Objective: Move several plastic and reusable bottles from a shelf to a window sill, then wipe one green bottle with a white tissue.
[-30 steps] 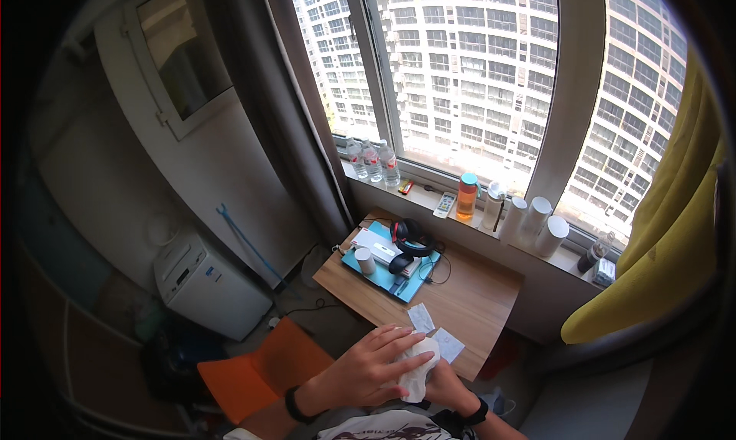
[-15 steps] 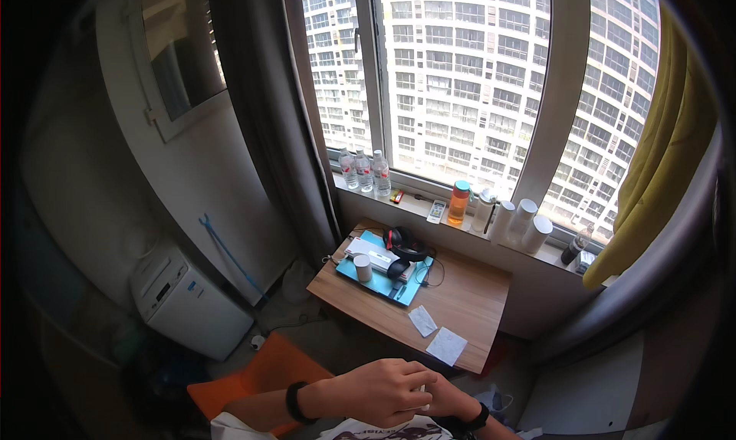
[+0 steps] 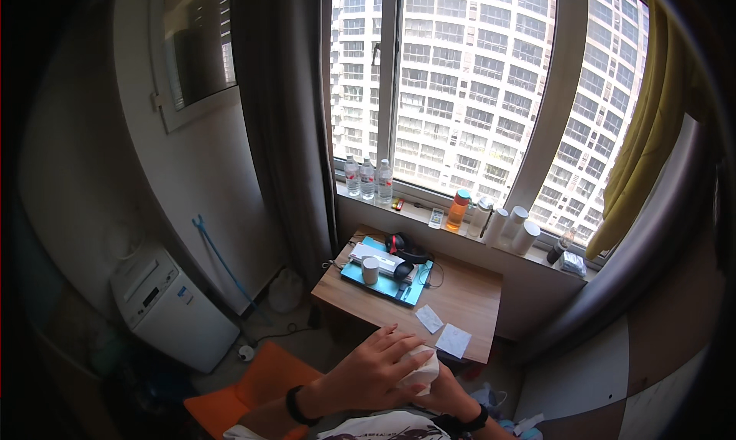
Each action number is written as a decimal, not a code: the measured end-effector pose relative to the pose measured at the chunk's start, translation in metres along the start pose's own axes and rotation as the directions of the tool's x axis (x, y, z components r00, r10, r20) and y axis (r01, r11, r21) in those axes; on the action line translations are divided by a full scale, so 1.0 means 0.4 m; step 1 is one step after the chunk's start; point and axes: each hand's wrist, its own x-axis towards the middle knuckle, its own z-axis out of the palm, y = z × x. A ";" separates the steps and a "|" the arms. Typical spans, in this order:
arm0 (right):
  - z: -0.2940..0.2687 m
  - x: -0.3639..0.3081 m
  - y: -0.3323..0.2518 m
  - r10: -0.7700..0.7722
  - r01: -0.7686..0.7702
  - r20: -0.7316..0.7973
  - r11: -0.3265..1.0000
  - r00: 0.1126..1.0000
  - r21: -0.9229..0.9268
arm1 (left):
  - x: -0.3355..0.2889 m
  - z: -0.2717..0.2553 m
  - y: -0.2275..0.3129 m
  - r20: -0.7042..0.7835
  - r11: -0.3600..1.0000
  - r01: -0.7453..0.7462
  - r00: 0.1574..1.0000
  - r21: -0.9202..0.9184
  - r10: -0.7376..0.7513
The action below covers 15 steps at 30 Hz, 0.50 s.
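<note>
Both hands meet low in the picture, in front of the desk's near edge. Between them is a white, soft-looking paper tissue (image 3: 423, 369), partly covered by fingers. My left hand (image 3: 374, 369), with a black band at the wrist, lies over its left side with the fingers bent across it. My right hand (image 3: 447, 390), also with a dark wristband, grips it from the right and below; most of its fingers are hidden. On the wooden desk (image 3: 391, 314) just beyond lie a folded white tissue (image 3: 428, 318) and a flat white tissue sheet (image 3: 454, 340).
A blue folder (image 3: 420, 291) bears a white cylinder (image 3: 370, 270) and black headphones (image 3: 399, 244). Bottles (image 3: 368, 181) and white canisters (image 3: 525, 238) line the windowsill. An orange chair (image 3: 261, 379) stands at the near left, a white washing machine (image 3: 180, 310) farther left.
My hands have moved apart a little and up, and the left fingers have opened out, so more of the white tissue shows. The view has shifted slightly.
</note>
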 end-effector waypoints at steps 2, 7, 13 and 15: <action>0.033 0.003 -0.018 -0.045 0.045 -0.008 0.999 0.999 -0.011 | -0.023 -0.013 0.012 0.095 0.992 -0.052 0.995 0.111 0.041; 0.095 0.009 -0.005 -0.155 0.158 0.030 0.976 0.987 -0.150 | -0.078 -0.069 0.022 0.187 0.984 -0.074 0.981 0.162 0.043; 0.136 0.008 -0.083 -0.099 0.111 0.141 0.991 0.985 -0.074 | -0.130 -0.106 0.050 0.249 0.979 -0.184 0.956 0.087 0.157; 0.142 0.013 -0.056 -0.181 0.215 0.261 0.971 0.948 -0.106 | -0.144 -0.116 0.058 0.261 0.973 -0.216 0.946 0.077 0.190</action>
